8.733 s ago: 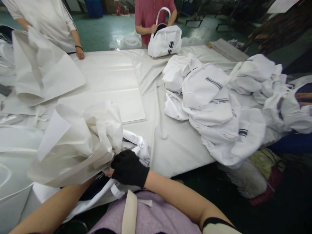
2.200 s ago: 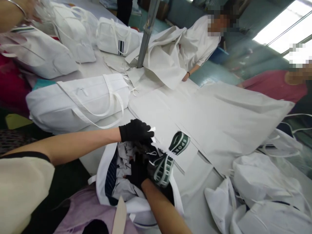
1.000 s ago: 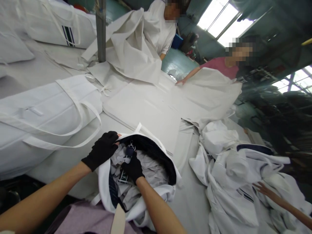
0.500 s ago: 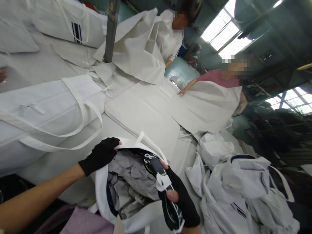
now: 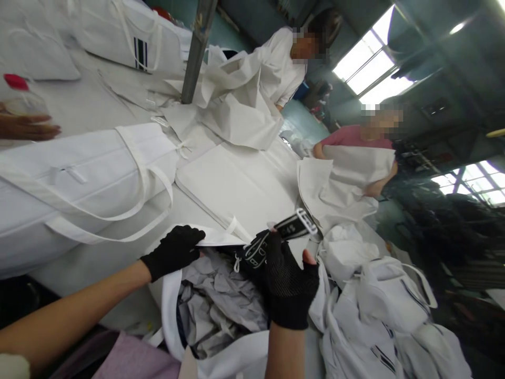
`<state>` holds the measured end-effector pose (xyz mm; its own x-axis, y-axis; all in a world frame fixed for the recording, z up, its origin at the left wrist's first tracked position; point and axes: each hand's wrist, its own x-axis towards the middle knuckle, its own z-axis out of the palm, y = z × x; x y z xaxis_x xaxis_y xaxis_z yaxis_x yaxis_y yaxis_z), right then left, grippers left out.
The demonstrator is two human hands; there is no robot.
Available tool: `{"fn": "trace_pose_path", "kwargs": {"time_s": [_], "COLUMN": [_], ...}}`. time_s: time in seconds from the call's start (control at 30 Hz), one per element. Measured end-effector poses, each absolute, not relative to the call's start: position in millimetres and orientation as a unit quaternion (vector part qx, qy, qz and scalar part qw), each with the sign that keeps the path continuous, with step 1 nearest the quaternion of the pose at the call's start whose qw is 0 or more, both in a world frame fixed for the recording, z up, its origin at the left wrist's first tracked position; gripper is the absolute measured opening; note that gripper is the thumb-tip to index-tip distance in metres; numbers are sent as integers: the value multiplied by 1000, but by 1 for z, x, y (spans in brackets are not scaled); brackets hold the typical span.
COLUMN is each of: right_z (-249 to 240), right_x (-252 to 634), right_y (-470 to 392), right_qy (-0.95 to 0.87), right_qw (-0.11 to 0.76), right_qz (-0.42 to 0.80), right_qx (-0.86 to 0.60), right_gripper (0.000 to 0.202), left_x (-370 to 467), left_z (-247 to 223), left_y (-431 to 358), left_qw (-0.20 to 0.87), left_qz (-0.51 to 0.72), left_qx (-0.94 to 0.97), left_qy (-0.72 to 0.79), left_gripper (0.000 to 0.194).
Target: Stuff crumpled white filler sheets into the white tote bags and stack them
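Note:
An open white bag [image 5: 172, 310] stands in front of me, filled with crumpled grey paper [image 5: 221, 295]. My left hand [image 5: 173, 251], in a black fingerless glove, is closed on the bag's far rim. My right hand [image 5: 292, 281], gloved the same way, is at the bag's right side, with its thumb apart. Its fingers are against a black strap [image 5: 256, 251] with white lettering, whose buckled end [image 5: 305, 222] sticks out beyond them. Part of the strap is hidden behind the hand.
A long white bag [image 5: 87, 184] lies at left; a person's hand [image 5: 29, 126] holds a red-capped bottle behind it. White bags [image 5: 379, 316] are piled at right. A metal post [image 5: 198, 52] stands beyond. Two people handle white sheets [image 5: 347, 179] across the table.
My right hand has turned over, and the strap has swung from hanging down to pointing up and right. A hand with a bottle has come in at left. The people's sheets have shifted.

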<state>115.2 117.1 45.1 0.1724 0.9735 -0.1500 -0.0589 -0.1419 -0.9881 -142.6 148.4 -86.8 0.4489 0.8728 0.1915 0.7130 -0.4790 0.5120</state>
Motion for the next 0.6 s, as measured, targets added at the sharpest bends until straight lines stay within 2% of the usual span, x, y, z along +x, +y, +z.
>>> {"fn": "trace_pose_path", "kwargs": {"time_s": [0.13, 0.2, 0.27, 0.33, 0.4, 0.43, 0.5, 0.6], "right_z": [33, 29, 25, 16, 1, -9, -30, -51], "right_x": [110, 119, 138, 161, 181, 187, 193, 192], "right_y": [135, 131, 116, 92, 67, 55, 40, 37], "right_qy": [-381, -391, -448, -530, -590, -611, -631, -622], "right_qw": [573, 562, 483, 324, 176, 132, 95, 64], "right_qz": [404, 336, 257, 208, 222, 229, 196, 107], "right_qx": [-603, -647, -707, -755, -756, -746, -744, -773], "right_gripper": [63, 65, 65, 68, 78, 80, 71, 47], "left_x": [-138, -135, -134, -132, -131, -132, -136, -154], "left_z": [-89, -94, -100, -104, -104, -101, -92, -79], "left_y": [152, 155, 158, 161, 165, 167, 167, 151], "left_qw": [145, 137, 135, 140, 154, 166, 192, 195], "left_qz": [190, 201, 220, 234, 233, 231, 234, 244], "left_qx": [846, 840, 825, 809, 796, 790, 783, 768], "left_qy": [476, 485, 503, 521, 537, 543, 543, 559], "left_gripper": [30, 32, 33, 33, 32, 32, 37, 53]}}
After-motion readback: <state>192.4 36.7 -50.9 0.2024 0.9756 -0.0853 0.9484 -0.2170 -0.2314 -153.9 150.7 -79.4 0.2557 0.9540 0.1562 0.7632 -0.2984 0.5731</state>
